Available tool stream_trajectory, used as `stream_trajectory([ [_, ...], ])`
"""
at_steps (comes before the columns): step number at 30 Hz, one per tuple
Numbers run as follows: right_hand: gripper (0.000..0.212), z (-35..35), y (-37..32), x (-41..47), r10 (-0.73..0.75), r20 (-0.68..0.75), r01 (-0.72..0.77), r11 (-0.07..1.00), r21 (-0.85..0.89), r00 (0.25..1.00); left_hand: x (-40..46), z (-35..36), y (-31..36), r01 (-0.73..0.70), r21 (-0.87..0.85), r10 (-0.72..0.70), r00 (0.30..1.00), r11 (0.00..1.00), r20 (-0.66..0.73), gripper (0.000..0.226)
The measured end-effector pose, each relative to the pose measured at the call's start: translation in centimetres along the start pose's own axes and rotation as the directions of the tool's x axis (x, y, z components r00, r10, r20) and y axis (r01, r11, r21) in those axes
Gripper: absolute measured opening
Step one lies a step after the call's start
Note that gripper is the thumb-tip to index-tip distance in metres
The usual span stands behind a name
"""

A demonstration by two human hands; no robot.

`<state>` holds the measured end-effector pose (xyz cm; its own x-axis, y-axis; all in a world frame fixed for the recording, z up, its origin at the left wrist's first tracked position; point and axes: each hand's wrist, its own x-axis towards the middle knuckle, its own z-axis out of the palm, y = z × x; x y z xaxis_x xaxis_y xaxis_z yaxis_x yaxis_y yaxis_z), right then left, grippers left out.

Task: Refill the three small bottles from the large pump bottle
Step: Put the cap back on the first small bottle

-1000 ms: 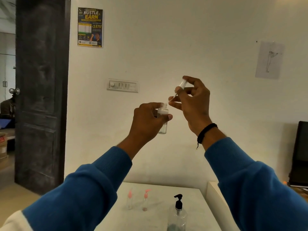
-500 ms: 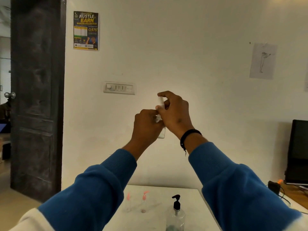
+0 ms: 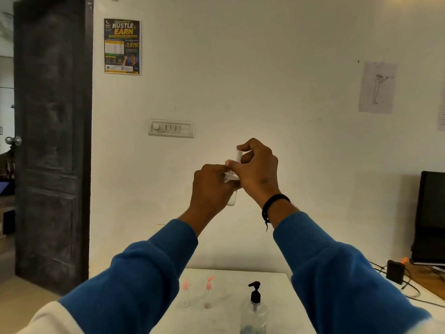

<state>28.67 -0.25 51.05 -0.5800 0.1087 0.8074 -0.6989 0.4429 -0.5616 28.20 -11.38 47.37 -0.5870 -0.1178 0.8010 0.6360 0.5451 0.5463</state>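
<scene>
Small bottle (image 3: 231, 197) gripped by left hand (image 3: 212, 186) at frame centre; its spray cap (image 3: 238, 156) pinched by right hand (image 3: 256, 169). If misaligned, cap could cross-thread, leaking. Pump bottle (image 3: 254, 309) stands lower centre.

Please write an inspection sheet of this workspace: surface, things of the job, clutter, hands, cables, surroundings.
Surface: white table.
Job's things: two pink-capped bottles and pump bottle stand on table; clear bottle held up.
Clutter: nothing seen.
Hands: left hand grips clear bottle; right hand pinches its cap.
Cables: black cables on desk at right.
Surroundings: door, poster, switch panel, monitor.
</scene>
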Motion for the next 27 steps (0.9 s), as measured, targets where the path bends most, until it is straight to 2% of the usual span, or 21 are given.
stream_trajectory([
  [4,0.026,0.1,0.5,0.0,0.031,0.026,-0.031,0.999,-0.008,0.999,-0.4,0.2,-0.2,0.017,-0.002,-0.017,1.0,1.0,-0.016,0.027],
  [9,0.034,0.2,0.7,-0.1,0.022,0.06,-0.023,1.0,0.011,0.998,-0.1,0.3,-0.3,0.02,-0.012,-0.02,0.999,1.0,-0.031,0.02],
  [18,0.034,-0.4,-0.2,0.7,0.019,0.041,-0.018,1.0,-0.021,0.999,0.5,0.4,0.4,-0.016,-0.031,0.015,1.0,0.999,-0.022,0.023],
  [23,0.041,-0.4,-0.4,0.6,0.004,0.091,-0.003,1.0,-0.015,0.996,0.7,0.5,0.4,-0.005,-0.028,0.004,1.0,1.0,-0.016,0.021],
  [27,0.036,-0.3,-0.4,0.4,-0.019,0.057,0.022,0.998,-0.05,0.998,0.6,0.5,0.2,0.0,-0.016,0.0,1.0,1.0,-0.015,0.024],
])
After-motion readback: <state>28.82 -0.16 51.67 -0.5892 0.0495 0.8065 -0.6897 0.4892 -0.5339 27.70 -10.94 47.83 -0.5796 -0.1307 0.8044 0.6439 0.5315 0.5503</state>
